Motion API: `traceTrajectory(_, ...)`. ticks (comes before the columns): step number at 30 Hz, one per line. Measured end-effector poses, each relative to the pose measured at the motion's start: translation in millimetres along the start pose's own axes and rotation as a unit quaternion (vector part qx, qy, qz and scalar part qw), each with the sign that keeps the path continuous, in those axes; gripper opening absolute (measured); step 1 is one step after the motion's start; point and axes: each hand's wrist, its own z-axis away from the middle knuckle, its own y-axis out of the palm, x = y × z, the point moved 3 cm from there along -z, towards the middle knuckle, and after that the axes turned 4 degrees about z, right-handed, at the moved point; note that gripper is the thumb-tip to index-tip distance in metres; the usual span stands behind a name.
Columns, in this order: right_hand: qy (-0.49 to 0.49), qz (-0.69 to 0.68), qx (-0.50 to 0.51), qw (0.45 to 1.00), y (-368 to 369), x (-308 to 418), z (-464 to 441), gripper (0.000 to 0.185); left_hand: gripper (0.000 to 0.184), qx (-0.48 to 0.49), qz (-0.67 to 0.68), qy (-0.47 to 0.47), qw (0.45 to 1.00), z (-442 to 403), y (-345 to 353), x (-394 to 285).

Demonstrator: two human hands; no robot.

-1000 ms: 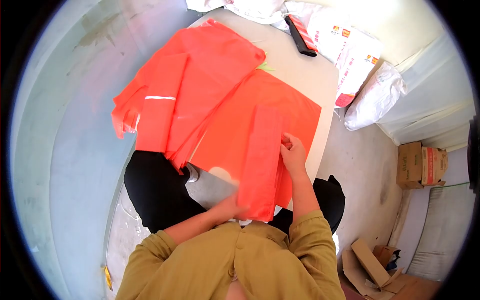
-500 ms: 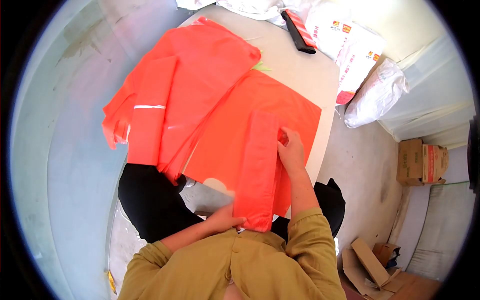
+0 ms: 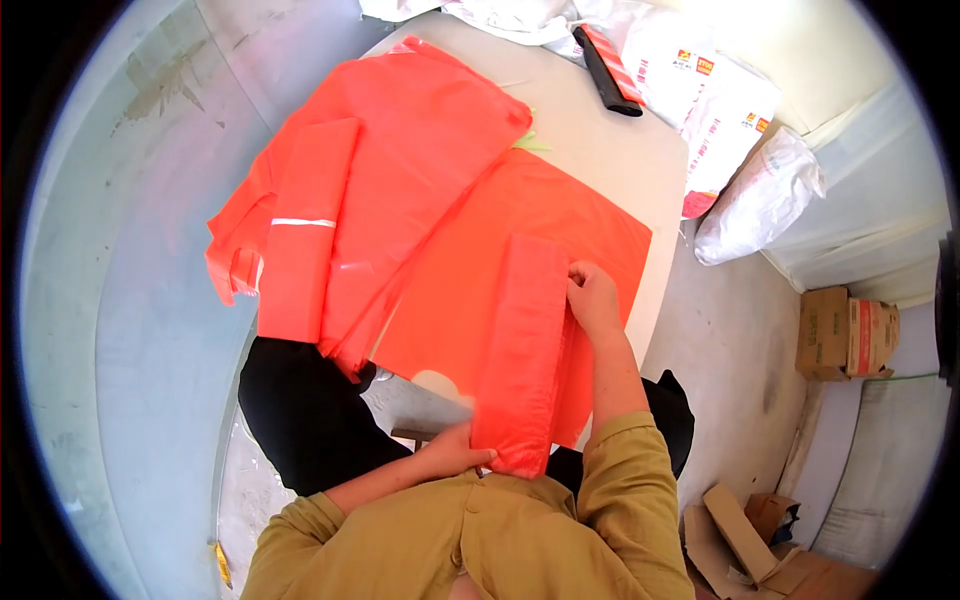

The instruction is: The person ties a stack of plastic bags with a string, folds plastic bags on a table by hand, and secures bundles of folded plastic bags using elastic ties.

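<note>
A long folded red plastic bag [image 3: 520, 350] lies lengthwise toward my body, its near end over the table edge at my lap. My left hand [image 3: 455, 452] grips its near left corner, thumb on top and the other fingers hidden underneath. At the right edge, my right hand [image 3: 595, 300] has its fingers bent in a pinch on the red plastic film. Beneath the folded bag spreads a flat red plastic sheet [image 3: 450, 290]. To the left is a pile of larger red bags [image 3: 420, 130], with a folded red bundle [image 3: 300, 270] banded by a white strip on it.
The pale table [image 3: 600, 150] curves round at the right. A black-and-red roll [image 3: 610, 75] lies at its far edge beside printed white sacks [image 3: 715, 130]. A stuffed white sack [image 3: 760, 200], a cardboard box [image 3: 830, 335] and flattened cardboard [image 3: 740, 530] are on the right-hand floor.
The view has shifted slightly, moving the table's contents a little right and down. My right hand's fingers are curled closer at the folded bag's edge. My left hand keeps its grip.
</note>
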Motion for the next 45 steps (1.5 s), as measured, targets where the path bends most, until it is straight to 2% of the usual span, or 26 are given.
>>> traceTrajectory(4,-0.081,0.011,-0.021,0.996,0,0,-3,0.014,0.042,-0.011,-0.036,0.035,0.999,-2,-1,4)
traceTrajectory(7,-0.141,0.046,-0.027,0.989,-1,8,-8,0.01,0.032,-0.006,-0.026,0.032,0.999,1,1,-2)
traceTrajectory(11,-0.189,0.068,-0.067,0.977,5,19,-9,0.008,0.033,0.008,-0.036,0.019,0.999,2,1,-7)
traceTrajectory(13,-0.161,0.027,-0.074,0.984,8,21,-7,0.007,0.036,0.024,-0.023,-0.002,0.999,4,2,-10)
traceTrajectory(16,-0.084,-0.025,-0.065,0.994,9,27,-5,0.007,0.046,-0.008,-0.138,0.098,0.985,2,0,-5)
traceTrajectory(17,-0.052,-0.042,-0.059,0.996,8,28,-4,0.008,0.05,0.001,-0.114,0.102,0.988,0,0,-1)
traceTrajectory(20,-0.1,-0.027,-0.088,0.991,14,8,-6,0.013,0.06,0.011,-0.049,0.112,0.992,-9,-2,13)
traceTrajectory(23,-0.02,-0.222,-0.077,0.972,4,27,13,0.02,0.06,-0.01,-0.016,0.096,0.995,-11,-2,20)
traceTrajectory(26,-0.003,-0.192,-0.083,0.978,10,7,25,0.028,0.06,-0.02,-0.025,0.043,0.999,-4,-2,3)
traceTrajectory(28,-0.005,-0.133,-0.067,0.989,8,22,37,0.031,0.059,-0.016,-0.05,0.019,0.998,-3,-2,1)
traceTrajectory(32,0.0,-0.096,-0.039,0.995,13,17,42,0.035,0.06,-0.012,-0.037,0.055,0.998,-7,-1,8)
traceTrajectory(35,0.023,-0.141,-0.027,0.989,13,12,43,0.035,0.06,-0.005,-0.004,0.069,0.998,-6,1,5)
traceTrajectory(41,-0.038,-0.11,-0.11,0.987,17,11,52,0.021,0.058,-0.003,0.033,0.052,0.998,-1,4,-3)
traceTrajectory(45,-0.01,-0.175,-0.114,0.978,26,5,48,0.022,0.055,-0.008,0.051,0.046,0.998,1,5,-8)
